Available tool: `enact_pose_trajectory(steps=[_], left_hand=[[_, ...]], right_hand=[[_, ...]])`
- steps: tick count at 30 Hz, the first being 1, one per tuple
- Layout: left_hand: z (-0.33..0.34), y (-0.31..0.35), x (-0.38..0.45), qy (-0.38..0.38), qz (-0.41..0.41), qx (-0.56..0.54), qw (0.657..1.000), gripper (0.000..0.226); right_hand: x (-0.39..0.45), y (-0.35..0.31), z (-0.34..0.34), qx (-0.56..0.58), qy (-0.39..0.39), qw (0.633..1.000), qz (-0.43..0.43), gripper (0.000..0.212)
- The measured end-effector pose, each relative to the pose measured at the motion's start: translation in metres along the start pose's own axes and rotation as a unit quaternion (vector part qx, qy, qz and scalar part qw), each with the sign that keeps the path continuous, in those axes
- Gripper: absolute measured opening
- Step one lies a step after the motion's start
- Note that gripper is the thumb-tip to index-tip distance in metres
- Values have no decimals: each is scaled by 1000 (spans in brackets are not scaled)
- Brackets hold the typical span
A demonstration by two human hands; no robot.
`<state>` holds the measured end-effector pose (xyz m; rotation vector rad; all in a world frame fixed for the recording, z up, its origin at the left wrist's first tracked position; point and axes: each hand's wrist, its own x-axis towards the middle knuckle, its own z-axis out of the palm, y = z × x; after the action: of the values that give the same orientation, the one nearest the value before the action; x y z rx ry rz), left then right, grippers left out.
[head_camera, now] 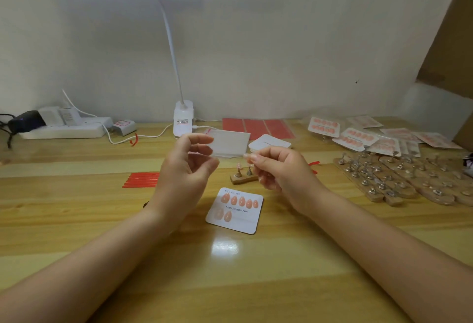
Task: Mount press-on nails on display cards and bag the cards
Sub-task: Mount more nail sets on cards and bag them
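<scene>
Pale wall and a light wooden counter [76, 220] fill the view, lit by a white gooseneck desk lamp [183, 118] clipped at the far edge at twelve o'clock. Near the middle of the counter lies a white square display card printed "Handmade Nail" [234, 210], with five peach press-on nails in its upper row and two in the lower row. Just beyond it, at twelve o'clock from the card, stands a small wooden block with metal nail stands [243, 175]. Both hands hover above the counter: the left hand [185, 169] has its fingers loosely curled and apart, holding nothing that can be made out, while the right hand [279, 169] pinches a small pale press-on nail [247, 156] between thumb and forefinger. Behind the hands rest a stack of blank white cards [230, 143] and red adhesive sheets [257, 126]. At nine o'clock lie thin red strips [140, 179]; a white power strip [64, 129] sits at ten o'clock. At two o'clock are bagged finished nail cards [358, 135], with wooden boards of metal stands [404, 176] just in front of them.
</scene>
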<state>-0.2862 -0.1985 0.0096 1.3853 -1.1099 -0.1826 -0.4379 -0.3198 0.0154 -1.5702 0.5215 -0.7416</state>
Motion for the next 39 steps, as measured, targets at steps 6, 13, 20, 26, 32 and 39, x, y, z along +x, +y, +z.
enact_pose_trajectory(steps=[6,13,20,26,32,39], left_hand=[[0,-1,1,8,-17,-58,998,25],[-5,-3,3,18,-11,-72,997,19],[-10,-12,9,32,24,120,992,18],[-12,-25,8,-60,-12,316,947,77],[-13,-20,10,13,51,292,955,39],[-11,-13,7,-35,99,216,971,31]], right_hand=[[-1,4,1,-18,-2,1000,14,12],[0,8,1,-24,-1,1000,15,16],[1,11,0,-29,3,999,22,12],[1,13,0,-20,-4,1000,22,12],[2,14,0,-22,-9,999,28,13],[1,11,-3,-39,-36,998,21,15]])
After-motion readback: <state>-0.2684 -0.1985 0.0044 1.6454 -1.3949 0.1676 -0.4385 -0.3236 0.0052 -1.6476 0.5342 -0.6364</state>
